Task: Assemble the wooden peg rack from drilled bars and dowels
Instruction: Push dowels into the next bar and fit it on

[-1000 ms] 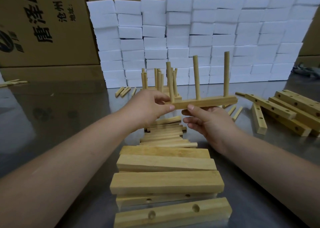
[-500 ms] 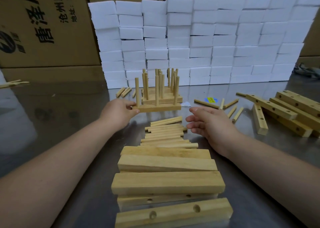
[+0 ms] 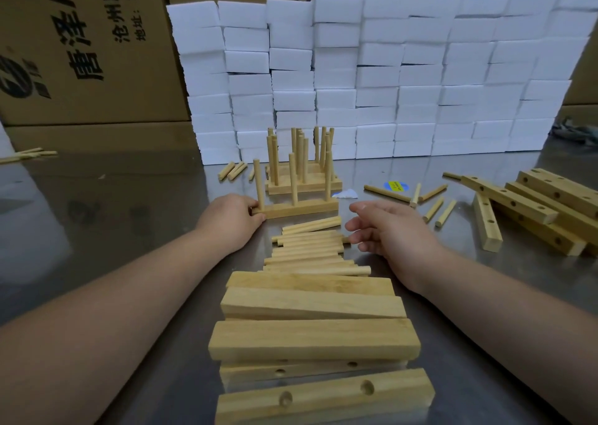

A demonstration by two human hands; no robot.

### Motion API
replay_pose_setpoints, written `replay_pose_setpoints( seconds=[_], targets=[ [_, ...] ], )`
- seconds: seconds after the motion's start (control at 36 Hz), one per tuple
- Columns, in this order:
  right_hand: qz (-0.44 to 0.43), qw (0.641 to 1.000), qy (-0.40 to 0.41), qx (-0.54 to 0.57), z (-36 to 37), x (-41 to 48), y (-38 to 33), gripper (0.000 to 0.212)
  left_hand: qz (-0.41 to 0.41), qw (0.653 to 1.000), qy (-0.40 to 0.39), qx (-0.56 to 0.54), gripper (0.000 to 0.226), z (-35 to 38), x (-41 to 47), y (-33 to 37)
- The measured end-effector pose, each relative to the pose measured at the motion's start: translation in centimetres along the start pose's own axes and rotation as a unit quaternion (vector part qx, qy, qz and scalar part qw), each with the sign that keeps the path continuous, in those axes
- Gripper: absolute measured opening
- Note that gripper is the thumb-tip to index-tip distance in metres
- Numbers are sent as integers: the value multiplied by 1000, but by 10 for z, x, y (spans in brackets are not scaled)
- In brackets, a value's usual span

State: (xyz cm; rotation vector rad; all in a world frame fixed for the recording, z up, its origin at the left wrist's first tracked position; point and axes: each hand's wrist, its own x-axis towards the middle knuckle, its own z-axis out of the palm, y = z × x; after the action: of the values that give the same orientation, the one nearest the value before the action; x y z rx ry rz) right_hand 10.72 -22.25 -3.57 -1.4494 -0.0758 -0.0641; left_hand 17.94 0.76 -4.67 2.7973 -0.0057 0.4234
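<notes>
A finished peg rack point(image 3: 301, 208), one bar with three upright dowels, stands on the steel table in front of several more finished racks point(image 3: 304, 178). My left hand point(image 3: 231, 222) holds the rack's left end, fingers curled round the bar. My right hand point(image 3: 388, 230) hovers with relaxed fingers to the right of a pile of loose dowels point(image 3: 310, 246) and holds nothing. A stack of drilled bars point(image 3: 314, 337) lies close to me.
More drilled bars point(image 3: 530, 208) are heaped at the right, with loose dowels point(image 3: 433, 201) scattered beside them. A wall of white foam blocks point(image 3: 372, 78) and cardboard boxes point(image 3: 84, 52) closes off the back. A few dowels point(image 3: 233, 170) lie at the foam's foot.
The rack was held up in both hands; my left hand has set it down on the table ahead of the other racks. My right hand let go and drew back.
</notes>
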Motion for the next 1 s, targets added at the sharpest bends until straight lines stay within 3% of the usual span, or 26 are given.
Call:
replay_pose_setpoints(
  seconds=[0.33, 1.0],
  targets=[
    [4, 999, 6, -31, 2, 0, 1, 11, 15, 1000, -18, -3, 40, 5, 23, 10],
    [9, 998, 5, -56, 4, 0, 1, 13, 3, 1000, -1, -11, 43, 23, 60, 5]
  ],
)
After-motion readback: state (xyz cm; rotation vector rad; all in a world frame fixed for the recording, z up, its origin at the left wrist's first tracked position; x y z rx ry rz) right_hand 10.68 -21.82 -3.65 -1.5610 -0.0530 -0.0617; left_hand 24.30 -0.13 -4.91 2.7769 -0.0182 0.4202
